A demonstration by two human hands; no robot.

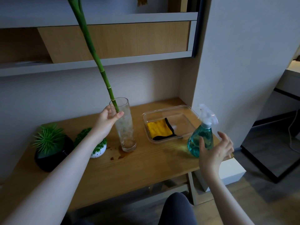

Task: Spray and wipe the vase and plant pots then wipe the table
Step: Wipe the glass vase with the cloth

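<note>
Left hand (110,117) fingers pinch bamboo stalk (97,62) at glass vase (125,125) rim, mid-table. Right hand (215,150) fingers spread, nearing spray bottle (201,140). Vase likely fragile, slippery, light; grip mid-body. 2 plant pots (52,155) left.

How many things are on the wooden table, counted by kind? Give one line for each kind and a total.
Potted plants: 2 (black pot, white pot)
Glass vase: 1
Bamboo stalk: 1
Clear container: 1
Yellow cloth: 1
Spray bottle: 1
Total: 7
</note>
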